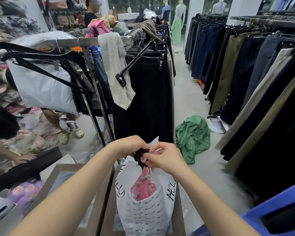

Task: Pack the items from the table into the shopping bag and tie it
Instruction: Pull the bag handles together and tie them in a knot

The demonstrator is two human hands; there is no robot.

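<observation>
A white shopping bag (143, 212) with black lettering stands at the table's near right edge, pink clothing (144, 184) showing through its open side. Its black handles (140, 156) are gathered in a bunch above the bag. My left hand (131, 144) grips that bunch from the left. My right hand (165, 158) pinches the handles from the right, fingers closed on them. A white corner of the bag sticks up between my hands.
The brown-framed table (61, 174) lies below my left arm, with a purple packet (24, 189) at its left. A rack of black trousers (148, 92) stands straight ahead. A green cloth (192, 135) lies on the floor. Another person's hand (24, 157) rests at left.
</observation>
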